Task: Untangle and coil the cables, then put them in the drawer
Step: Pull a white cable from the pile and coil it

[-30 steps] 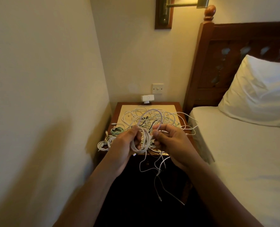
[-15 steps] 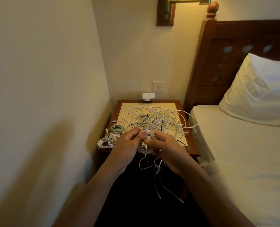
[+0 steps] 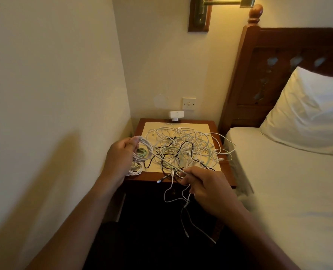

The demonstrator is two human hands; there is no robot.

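Observation:
A tangle of white, black and pale green cables (image 3: 183, 147) covers the top of the wooden nightstand (image 3: 212, 123). My left hand (image 3: 120, 158) holds a white cable coil (image 3: 145, 148) over the nightstand's left edge. A strand runs taut from that coil to my right hand (image 3: 204, 184), which pinches it in front of the nightstand. Loose white cable ends (image 3: 183, 203) hang below my right hand. A green coil (image 3: 142, 152) and a small white coil (image 3: 135, 169) lie on the left side of the top. No drawer front is discernible in the dark below.
A wall stands close on the left. The bed (image 3: 290, 182) with a white pillow (image 3: 308, 114) is on the right, behind it a dark headboard (image 3: 259, 75). A white adapter (image 3: 176, 114) sits at the nightstand's back under a wall switch (image 3: 189, 103).
My hands were together at the coil in front of the tangle. Now the left hand has carried the coil out to the left and the right has drawn a strand down and right.

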